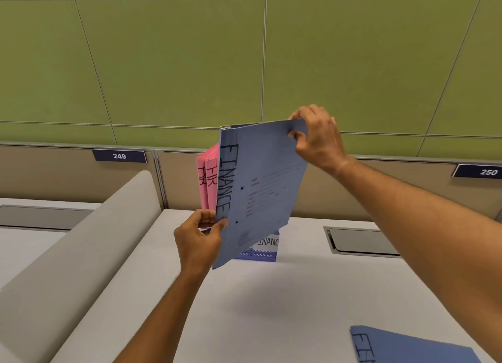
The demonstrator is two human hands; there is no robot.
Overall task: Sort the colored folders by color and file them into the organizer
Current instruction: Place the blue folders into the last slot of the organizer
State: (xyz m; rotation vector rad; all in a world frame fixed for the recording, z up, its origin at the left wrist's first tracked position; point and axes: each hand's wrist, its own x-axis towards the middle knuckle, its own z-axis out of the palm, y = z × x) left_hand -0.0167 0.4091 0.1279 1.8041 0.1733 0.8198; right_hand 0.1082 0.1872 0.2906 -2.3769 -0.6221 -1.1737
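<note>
— Right hand (pixel 316 140) first: what's it doing?

— Pinching the top far corner of the blue folder (pixel 260 189), thumb in front, fingers behind, at about one o'clock from picture centre. That folder stands upright in the air, "FINANCE" written down its spine side.

— And the left hand (pixel 199 235)?

— Closed on the lower spine edge of the same folder, thumb pressed against the front. Its fingers sit at the base of the pink folders (pixel 207 183) too; whether it grips those I cannot tell.

— How many pink?

— Two spines show, each lettered "HR", standing just behind the blue one at its nine o'clock side.

— Where's the organizer?

— A blue organizer (pixel 264 247) with a "FINANC" label peeks out under the held folder's bottom edge, on the white desk (pixel 271 308).

— Blue folders in all?

— Two: the held one, and a second blue folder (pixel 402 346) lying flat at five o'clock, cut by the frame edge.

— Room to move?

— Bare desk lies between them; a grey divider (pixel 89 240) bounds the nine o'clock side, a recessed hatch (pixel 361 242) sits at three.
</note>
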